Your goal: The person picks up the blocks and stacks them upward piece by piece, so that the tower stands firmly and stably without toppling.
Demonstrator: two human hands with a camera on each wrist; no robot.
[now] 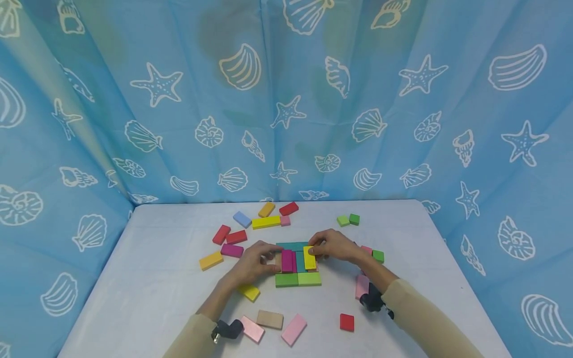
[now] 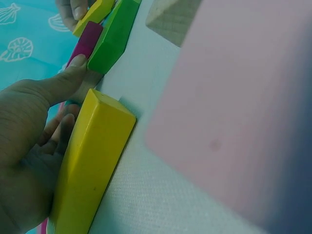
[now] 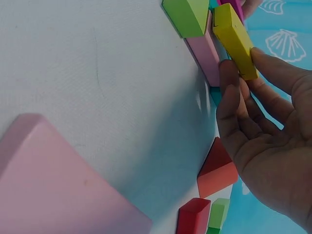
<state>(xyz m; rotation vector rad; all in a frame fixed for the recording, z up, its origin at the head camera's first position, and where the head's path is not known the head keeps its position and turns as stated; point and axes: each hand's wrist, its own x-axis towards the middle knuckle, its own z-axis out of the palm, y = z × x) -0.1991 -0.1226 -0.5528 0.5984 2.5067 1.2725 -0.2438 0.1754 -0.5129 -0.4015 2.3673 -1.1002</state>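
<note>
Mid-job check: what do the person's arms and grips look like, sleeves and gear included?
The left sleeve and right sleeve are plain beige, ending on the forearm. A small black device sits near the left one's end, another near the right's. The left grip and right grip are bare; no glove or ring shows.

Evenly, softly lit in the head view, with faint shadows on the table (image 1: pixel 147 278). Dimmer and cooler in both wrist views. In the left, badly out of focus on the near pink block (image 2: pixel 219 107) (darkening to blue at one edge); in the right, broadly shadowed mid-picture.
</note>
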